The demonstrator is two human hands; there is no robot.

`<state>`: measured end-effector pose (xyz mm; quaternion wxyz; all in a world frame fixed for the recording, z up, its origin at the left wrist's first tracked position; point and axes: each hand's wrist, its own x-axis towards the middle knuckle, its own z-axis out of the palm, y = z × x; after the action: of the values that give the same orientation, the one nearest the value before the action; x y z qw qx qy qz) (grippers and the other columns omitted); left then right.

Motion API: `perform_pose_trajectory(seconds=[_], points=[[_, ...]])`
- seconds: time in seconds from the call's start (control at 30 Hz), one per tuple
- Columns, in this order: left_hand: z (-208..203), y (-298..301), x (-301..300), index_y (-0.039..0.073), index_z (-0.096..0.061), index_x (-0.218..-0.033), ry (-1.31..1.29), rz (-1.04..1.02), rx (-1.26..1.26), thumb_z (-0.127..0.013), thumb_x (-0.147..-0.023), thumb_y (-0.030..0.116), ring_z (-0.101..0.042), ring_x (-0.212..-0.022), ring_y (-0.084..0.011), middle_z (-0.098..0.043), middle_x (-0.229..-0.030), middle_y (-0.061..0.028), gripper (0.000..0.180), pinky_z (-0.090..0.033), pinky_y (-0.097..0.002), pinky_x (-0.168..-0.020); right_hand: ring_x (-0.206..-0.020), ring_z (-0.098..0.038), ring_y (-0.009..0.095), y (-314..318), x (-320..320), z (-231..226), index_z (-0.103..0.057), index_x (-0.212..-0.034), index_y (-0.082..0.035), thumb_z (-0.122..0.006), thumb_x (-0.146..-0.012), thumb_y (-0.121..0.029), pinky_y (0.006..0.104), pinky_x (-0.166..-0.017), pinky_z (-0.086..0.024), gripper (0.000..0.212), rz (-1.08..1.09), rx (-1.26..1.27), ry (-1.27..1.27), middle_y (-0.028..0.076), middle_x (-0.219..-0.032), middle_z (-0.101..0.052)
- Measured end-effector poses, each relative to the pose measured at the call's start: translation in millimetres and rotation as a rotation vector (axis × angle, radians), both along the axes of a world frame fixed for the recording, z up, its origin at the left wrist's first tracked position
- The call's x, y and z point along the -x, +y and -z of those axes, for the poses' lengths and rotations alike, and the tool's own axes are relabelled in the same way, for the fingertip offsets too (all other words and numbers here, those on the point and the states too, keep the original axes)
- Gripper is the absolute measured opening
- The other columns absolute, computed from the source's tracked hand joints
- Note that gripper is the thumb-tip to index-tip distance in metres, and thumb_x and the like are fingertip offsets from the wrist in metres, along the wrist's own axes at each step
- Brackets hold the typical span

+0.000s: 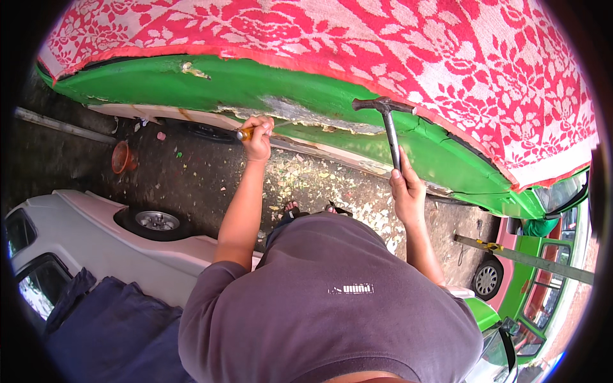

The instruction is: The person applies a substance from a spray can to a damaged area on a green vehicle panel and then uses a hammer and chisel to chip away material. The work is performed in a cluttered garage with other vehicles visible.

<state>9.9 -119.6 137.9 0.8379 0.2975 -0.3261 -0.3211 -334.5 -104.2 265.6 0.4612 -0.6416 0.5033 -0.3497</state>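
In my right hand (407, 191) is a hammer (390, 135), gripped low on its dark metal shaft. Its narrow two-ended head is raised in front of the green car body (217, 86). My left hand (258, 137) is closed around a tool with an amber handle (245, 134), its round butt end poking out to the left. Whatever tip that tool has is hidden by my fingers. Both hands are beside a torn, scraped grey patch (300, 113) along the panel, where the paint has come away.
A red and white floral cloth (319, 38) drapes over the car. Paint chips litter the floor (306, 182). A pale car (115, 223) stands behind me at left, partly under dark cloth (115, 332). An orange tub (120, 157), a metal bar (536, 258) and a green vehicle (511, 300) lie around.
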Motion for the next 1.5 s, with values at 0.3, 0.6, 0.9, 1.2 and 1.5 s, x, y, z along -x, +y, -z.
perform_pose_trajectory(seconds=[0.3, 0.6, 0.9, 1.2, 1.5], points=[[-20, -15, -15, 0.001, -0.043, -0.062, -0.197, 0.215, 0.049, -0.056, -0.076, -0.004, -0.041, -0.058, -0.0135, -0.046, -0.060, -0.0048, 0.019, -0.036, -0.0320, -0.057, -0.065, -0.042, 0.004, 9, -22, -3, -0.045, -0.142, -0.011, -0.058, -0.095, -0.014, 0.0199, -0.062, -0.039, 0.048, 0.036, -0.026, -0.022, -0.005, -0.072, -0.048], [-31, -29, -13, -0.001, -0.047, -0.063, -0.380, 0.406, -0.044, -0.059, -0.072, -0.003, -0.047, -0.061, -0.0132, -0.052, -0.064, -0.0054, 0.016, -0.039, -0.0302, -0.057, -0.064, -0.040, 0.004, 27, -44, -1, -0.044, -0.142, -0.011, -0.056, -0.095, -0.011, 0.0193, -0.059, -0.038, 0.048, 0.107, -0.075, -0.035, -0.005, -0.072, -0.046], [-32, -39, 0, 0.002, -0.043, -0.063, -0.447, 0.368, -0.075, -0.058, -0.077, -0.003, -0.041, -0.059, -0.0129, -0.045, -0.062, -0.0020, 0.021, -0.036, -0.0318, -0.057, -0.066, -0.040, 0.003, 40, -41, 2, -0.044, -0.143, -0.013, -0.055, -0.096, -0.010, 0.0192, -0.061, -0.038, 0.048, 0.128, -0.140, -0.041, -0.002, -0.085, -0.056], [-35, -54, 17, 0.005, -0.049, -0.066, -0.601, 0.188, -0.328, -0.066, -0.083, 0.004, -0.041, -0.059, -0.0044, -0.047, -0.063, 0.0041, 0.024, -0.035, -0.0247, -0.054, -0.065, -0.039, 0.004, 17, -38, 4, -0.041, -0.144, -0.015, -0.053, -0.096, -0.008, 0.0197, -0.060, -0.035, 0.050, -0.027, -0.069, -0.020, -0.004, -0.077, -0.048], [-41, -42, 34, 0.005, -0.052, -0.069, -0.668, 0.153, -0.456, -0.067, -0.084, 0.007, -0.043, -0.061, -0.0034, -0.049, -0.064, 0.0047, 0.022, -0.036, -0.0231, -0.054, -0.070, -0.053, 0.013, -3, -42, -33, -0.049, -0.139, -0.014, -0.056, -0.095, -0.010, 0.0269, -0.071, -0.046, 0.044, -0.182, 0.245, 0.055, 0.010, -0.081, -0.063]])
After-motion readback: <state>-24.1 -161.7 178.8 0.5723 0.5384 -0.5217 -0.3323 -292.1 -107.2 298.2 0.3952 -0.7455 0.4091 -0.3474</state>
